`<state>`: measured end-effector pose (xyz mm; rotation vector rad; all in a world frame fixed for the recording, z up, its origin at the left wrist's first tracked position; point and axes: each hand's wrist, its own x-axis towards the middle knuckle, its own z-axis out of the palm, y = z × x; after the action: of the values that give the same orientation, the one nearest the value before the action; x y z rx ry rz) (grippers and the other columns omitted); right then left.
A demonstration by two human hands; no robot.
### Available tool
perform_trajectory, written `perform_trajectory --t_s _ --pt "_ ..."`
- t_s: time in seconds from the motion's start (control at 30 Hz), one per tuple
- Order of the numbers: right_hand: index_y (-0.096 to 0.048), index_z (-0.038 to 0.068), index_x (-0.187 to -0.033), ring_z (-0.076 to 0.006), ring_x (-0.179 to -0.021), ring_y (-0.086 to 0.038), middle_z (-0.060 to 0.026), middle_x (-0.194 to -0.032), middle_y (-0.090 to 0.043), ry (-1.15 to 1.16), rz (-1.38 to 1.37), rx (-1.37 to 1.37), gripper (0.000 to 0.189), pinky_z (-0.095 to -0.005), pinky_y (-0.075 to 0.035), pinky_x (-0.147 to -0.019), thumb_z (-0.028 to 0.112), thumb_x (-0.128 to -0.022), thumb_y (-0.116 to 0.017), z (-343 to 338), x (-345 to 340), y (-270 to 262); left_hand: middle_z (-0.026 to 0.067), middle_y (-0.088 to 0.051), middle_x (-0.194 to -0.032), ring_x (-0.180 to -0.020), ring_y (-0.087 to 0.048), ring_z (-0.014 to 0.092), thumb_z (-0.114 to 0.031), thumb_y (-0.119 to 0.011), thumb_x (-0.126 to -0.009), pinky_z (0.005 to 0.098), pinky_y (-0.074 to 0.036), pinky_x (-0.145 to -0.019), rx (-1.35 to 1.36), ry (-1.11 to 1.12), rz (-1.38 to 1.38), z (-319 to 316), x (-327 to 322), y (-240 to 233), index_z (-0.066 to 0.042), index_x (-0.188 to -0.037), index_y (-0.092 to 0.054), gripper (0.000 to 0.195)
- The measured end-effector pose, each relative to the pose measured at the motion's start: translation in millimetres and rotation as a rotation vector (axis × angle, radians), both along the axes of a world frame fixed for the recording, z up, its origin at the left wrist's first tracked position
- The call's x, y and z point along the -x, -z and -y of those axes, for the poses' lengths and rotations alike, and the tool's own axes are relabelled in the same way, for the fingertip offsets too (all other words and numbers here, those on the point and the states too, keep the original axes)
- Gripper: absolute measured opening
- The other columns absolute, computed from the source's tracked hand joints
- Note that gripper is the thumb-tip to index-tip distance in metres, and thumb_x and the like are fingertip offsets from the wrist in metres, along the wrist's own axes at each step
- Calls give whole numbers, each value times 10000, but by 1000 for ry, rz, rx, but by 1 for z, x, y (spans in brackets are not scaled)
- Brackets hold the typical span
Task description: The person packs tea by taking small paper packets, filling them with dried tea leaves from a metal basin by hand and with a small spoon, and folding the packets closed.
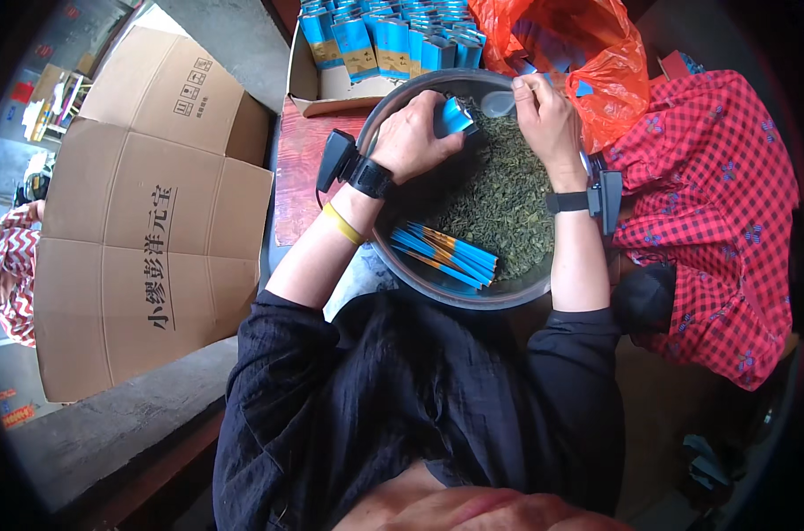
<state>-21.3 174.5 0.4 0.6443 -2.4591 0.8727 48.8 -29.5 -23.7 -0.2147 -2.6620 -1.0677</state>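
A wide metal basin (465, 302) holds dried tea leaves (501, 192). Over its upper left part, my left hand (415, 136) grips a small blue packet (456, 117), its end facing up. My right hand (548, 123) is at the upper right of the basin, fingers pinched on the handle of a translucent plastic scoop (497, 104), whose bowl lies just left of the fingertips above the leaves. Several flat blue and gold packets (445, 255) lie fanned on the basin's near side. Whether the scoop has leaves in it is unclear.
A cardboard tray (329, 106) of upright blue packets (355, 50) stands on a red wooden table (312, 166) beyond the basin. Beside it sits an orange plastic bag (611, 60). A large cardboard box (156, 219) is at left, red checked cloth (714, 199) at right; another person (17, 272) is far left.
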Motion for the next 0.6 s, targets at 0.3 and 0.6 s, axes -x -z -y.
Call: perform_trajectory --t_s 0.3,0.6 --pt "-616 6 -912 -129 -612 -640 -47 -677 -616 -76 640 69 298 -265 -515 -565 277 -959 -502 0 24 48 226 -642 -1015 -960 -634 348 -312 -727 -727 409 -503 -841 -3 31 42 -2 2 4 8 -1154 -546 563" --pt "-620 9 -904 -93 -570 -585 -34 -663 -593 -27 688 574 260 -225 -484 -532 246 -953 -524 -4 23 25 227 -640 -1013 -974 -631 350 -326 -723 -724 412 -493 -859 -33 27 36 2 -3 6 17 -1162 -535 587"
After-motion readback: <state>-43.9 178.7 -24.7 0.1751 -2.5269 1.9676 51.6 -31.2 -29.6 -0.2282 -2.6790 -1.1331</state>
